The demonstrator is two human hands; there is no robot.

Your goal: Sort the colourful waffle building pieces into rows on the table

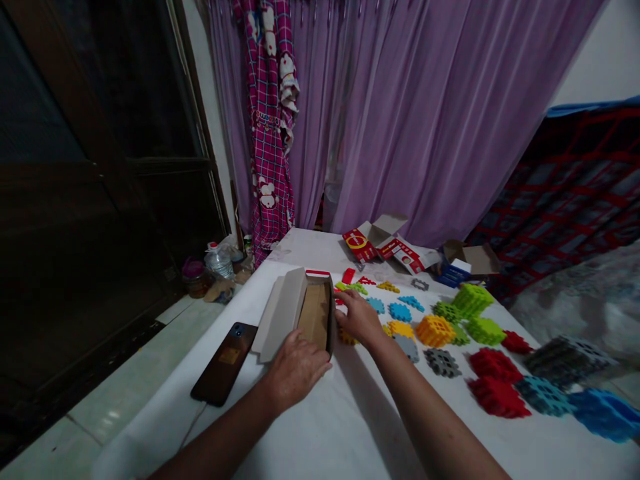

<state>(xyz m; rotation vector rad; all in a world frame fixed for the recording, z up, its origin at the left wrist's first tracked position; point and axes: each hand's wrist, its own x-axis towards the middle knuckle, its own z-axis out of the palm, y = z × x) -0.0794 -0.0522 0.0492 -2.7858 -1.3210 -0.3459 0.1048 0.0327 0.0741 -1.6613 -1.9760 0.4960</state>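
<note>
An open cardboard box (315,317) lies on the white-covered table, its lid flap (283,317) folded out to the left and its brown inside showing. My left hand (299,363) grips the near end of this box, fingers curled over the rim. Against the box's right wall is my right hand (357,317), its fingers stretched out and apart, next to some small red pieces partly hidden behind them. Right of that hand lie interlocking plastic blocks: light blue (400,311), orange (435,331), grey (443,363) and yellow-green (473,300).
A phone (223,363) with a cable lies left of the box. Red blocks (497,397) and blue blocks (605,415) sit at the right. Opened red cartons (385,243) and a blue carton (463,263) stand at the back, before purple curtains (415,120).
</note>
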